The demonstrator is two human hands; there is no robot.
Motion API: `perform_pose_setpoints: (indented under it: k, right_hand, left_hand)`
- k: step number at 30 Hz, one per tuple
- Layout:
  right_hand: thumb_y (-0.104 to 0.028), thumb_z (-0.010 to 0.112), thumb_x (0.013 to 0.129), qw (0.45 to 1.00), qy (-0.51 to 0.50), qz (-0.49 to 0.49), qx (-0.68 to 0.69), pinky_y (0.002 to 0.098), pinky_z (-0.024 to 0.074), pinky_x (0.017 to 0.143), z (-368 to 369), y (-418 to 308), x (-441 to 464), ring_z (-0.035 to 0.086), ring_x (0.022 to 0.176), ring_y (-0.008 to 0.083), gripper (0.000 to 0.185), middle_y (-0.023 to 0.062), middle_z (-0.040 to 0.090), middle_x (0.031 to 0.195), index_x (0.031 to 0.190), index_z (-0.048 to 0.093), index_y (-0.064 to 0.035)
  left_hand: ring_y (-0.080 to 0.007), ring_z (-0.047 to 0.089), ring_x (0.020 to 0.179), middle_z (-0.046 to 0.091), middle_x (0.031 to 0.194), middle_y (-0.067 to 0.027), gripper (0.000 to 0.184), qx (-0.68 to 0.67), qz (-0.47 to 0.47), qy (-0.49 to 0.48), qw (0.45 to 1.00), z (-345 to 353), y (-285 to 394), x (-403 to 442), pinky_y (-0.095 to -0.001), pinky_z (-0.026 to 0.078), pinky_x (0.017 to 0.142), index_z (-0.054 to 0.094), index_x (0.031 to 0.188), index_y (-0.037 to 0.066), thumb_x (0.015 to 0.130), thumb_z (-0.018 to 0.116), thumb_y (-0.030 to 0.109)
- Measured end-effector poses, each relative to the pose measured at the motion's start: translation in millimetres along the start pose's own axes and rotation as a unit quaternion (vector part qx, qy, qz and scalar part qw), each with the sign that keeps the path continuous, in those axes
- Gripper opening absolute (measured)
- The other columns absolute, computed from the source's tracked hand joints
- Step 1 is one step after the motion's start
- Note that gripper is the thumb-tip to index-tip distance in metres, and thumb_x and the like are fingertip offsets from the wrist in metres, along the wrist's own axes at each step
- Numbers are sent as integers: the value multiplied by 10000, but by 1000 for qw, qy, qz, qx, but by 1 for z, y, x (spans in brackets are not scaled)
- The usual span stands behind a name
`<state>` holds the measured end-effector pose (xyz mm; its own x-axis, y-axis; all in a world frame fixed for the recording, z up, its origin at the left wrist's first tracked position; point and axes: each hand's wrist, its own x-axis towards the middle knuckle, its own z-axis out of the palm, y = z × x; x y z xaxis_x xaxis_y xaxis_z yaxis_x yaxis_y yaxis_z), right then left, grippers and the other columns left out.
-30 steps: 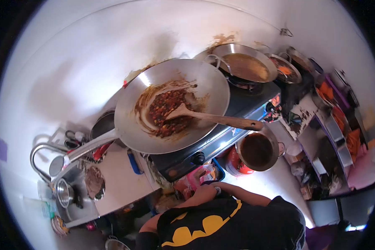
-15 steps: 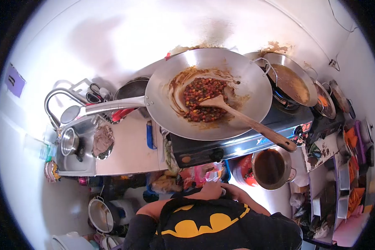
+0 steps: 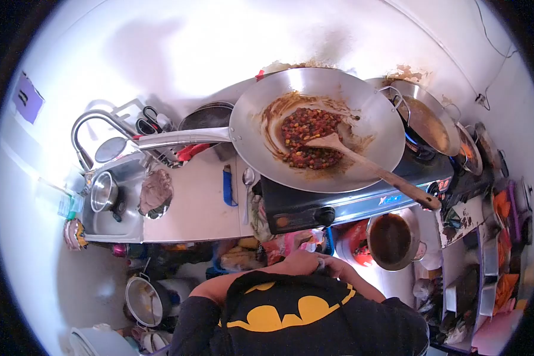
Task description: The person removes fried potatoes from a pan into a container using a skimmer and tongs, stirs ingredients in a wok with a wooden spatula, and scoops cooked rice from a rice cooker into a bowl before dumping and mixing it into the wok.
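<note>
Close in front of my chest, my left hand [image 3: 301, 261] and my right hand [image 3: 333, 267] meet, both with curled fingers. A small greyish thing shows between them, too small and too covered to name. Ahead of them a large steel wok [image 3: 258, 148] rests on the gas stove [image 3: 305, 221]. Inside it lies a dark red, sauced mix of diced bits [image 3: 305, 127]. A wooden spatula [image 3: 371, 166] leans in the wok, its blade in the food and its handle over the front right rim. Neither hand touches the wok or spatula.
A pan of brown liquid [image 3: 430, 127] sits over a lit burner at right. Below the stove stands a pot of dark liquid [image 3: 391, 240]. On the left counter are a blue-handled tool [image 3: 228, 187], a spoon [image 3: 247, 190], a cloth [image 3: 156, 193] and a sink [image 3: 130, 222].
The view has shifted, so the wok and counter appear further right. My hands stay together at my chest, slightly further right in the picture. The spatula lies as before.
</note>
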<state>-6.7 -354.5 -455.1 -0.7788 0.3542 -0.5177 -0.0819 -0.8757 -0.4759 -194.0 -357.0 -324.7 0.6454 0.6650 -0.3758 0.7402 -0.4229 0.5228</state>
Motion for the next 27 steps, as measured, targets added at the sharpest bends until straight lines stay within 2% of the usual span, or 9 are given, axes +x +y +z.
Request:
perform_pose_setpoints:
  k: [3,6,8,12,15,18,23,25,27]
  right_hand:
    - [-61,581,698,998,-10,2,65,377,427,958,6,4,9,554,1107,235,675,85,556,1238,1346,397,-98]
    - [-25,566,658,1000,-13,-2,9,363,420,966,17,4,21,534,1135,244,730,84,542,1260,1359,386,-114]
    - [-18,562,651,1000,-2,1,-23,358,416,971,24,0,28,524,1149,242,739,81,536,1268,1362,387,-120]
    - [-21,567,674,998,14,10,-59,359,422,968,36,0,32,526,1145,237,715,73,536,1268,1360,395,-123]
    - [-37,580,714,997,50,32,-46,370,444,949,50,1,33,556,1103,237,652,73,551,1246,1342,422,-122]
    - [-48,585,747,996,77,36,2,383,472,920,51,6,36,583,1058,240,581,81,566,1220,1311,458,-115]
    - [-87,579,801,994,90,34,47,382,500,891,44,18,39,600,1034,232,465,80,584,1196,1259,498,-94]
    - [-152,584,851,994,87,29,55,375,504,897,48,22,38,612,1023,217,412,85,602,1172,1245,497,-69]
    - [-106,587,815,992,116,27,42,382,509,874,57,22,37,604,1024,227,441,83,588,1184,1247,500,-92]
  left_hand:
    - [-299,626,626,639,748,-115,182,78,48,86,992,11,-22,-12,-476,506,615,642,859,78,836,518,208]
    - [-255,596,422,622,547,-59,212,148,98,179,968,27,-39,-17,-476,501,499,666,672,112,808,539,214]
    - [-246,596,432,622,556,-59,190,159,70,182,968,32,-46,-20,-451,503,490,667,694,92,791,547,203]
    - [-293,674,754,669,860,-147,231,183,42,49,981,0,-37,-40,-424,542,667,669,907,10,792,567,183]
    - [-314,655,829,643,917,-158,242,136,62,93,984,-1,-40,-50,-423,540,645,662,930,11,784,577,185]
    - [-341,625,869,621,943,-148,249,181,61,207,959,23,-53,-43,-417,531,638,661,937,21,782,577,197]
    - [-336,575,936,603,1054,-117,297,147,137,228,953,28,-63,-41,-469,460,773,638,1016,14,811,540,205]
    - [-324,553,974,588,1107,-107,303,154,156,203,954,19,-61,-49,-489,424,824,638,1029,13,821,526,204]
    - [-313,529,1019,572,1149,-100,304,175,153,126,964,9,-55,-57,-505,392,857,643,1034,16,829,515,200]
